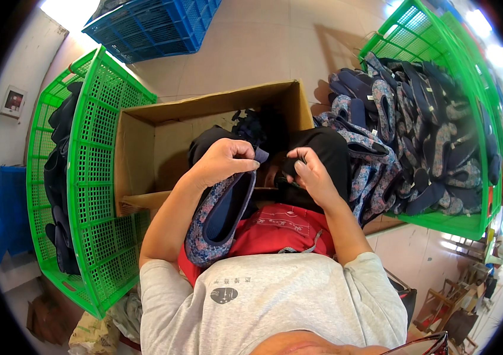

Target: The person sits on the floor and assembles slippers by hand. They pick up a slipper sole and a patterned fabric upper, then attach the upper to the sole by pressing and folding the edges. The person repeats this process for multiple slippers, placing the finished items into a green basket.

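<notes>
My left hand [227, 161] is closed in a pinch on one end of a fabric shoe upper [201, 236]. The upper has a blue and pink floral outside, navy lining and dark edging, and it hangs down over my red apron [284, 225]. A little to the right, my right hand [312, 176] is closed with its thumb against curled fingers. Something small and dark shows at those fingers, too unclear to name against my black trousers [328, 148]. The two hands are apart.
A cardboard box [139, 139] with dark scraps [248, 127] stands before me. On the right, a green crate [470, 228] bears a heap of floral and navy shoe uppers [423, 130]. Another green crate [103, 177] on the left holds dark pieces. A blue crate [162, 29] stands farther off.
</notes>
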Tool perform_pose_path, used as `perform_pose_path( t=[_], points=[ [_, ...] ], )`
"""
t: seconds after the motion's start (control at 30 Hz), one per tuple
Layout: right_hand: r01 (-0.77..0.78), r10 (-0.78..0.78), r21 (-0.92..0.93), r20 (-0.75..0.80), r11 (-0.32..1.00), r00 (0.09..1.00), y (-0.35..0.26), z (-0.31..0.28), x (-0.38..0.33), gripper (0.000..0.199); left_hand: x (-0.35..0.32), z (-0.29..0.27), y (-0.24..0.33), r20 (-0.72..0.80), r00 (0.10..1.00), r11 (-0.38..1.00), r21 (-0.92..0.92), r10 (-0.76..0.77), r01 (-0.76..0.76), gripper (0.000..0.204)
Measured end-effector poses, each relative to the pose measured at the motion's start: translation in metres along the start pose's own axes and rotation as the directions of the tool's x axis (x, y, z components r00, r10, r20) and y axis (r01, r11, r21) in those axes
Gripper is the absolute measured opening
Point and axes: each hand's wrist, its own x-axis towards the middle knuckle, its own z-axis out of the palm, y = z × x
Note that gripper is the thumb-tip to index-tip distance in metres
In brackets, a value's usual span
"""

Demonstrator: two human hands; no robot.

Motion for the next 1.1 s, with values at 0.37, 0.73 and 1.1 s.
perform_pose_path(
  t=[0.37,0.73,1.1],
  points=[
    [-0.216,0.187,0.049,0.342,0.975,0.921,0.007,0.02,-0.006,0.027,0.012,0.003,0.001,-0.014,0.966,0.928,-0.281,-0.257,0.243,0.016],
    [-0.281,0.242,0.084,0.312,0.956,0.919,-0.001,0.033,0.005,0.023,0.014,0.003,-0.005,0.011,0.961,0.925,-0.268,-0.276,0.269,0.015],
    [-0.306,0.258,0.086,0.356,0.948,0.898,-0.004,0.032,0.016,0.024,0.016,0.004,-0.01,0.036,0.96,0.914,-0.298,-0.276,0.274,0.01]
  ],
)
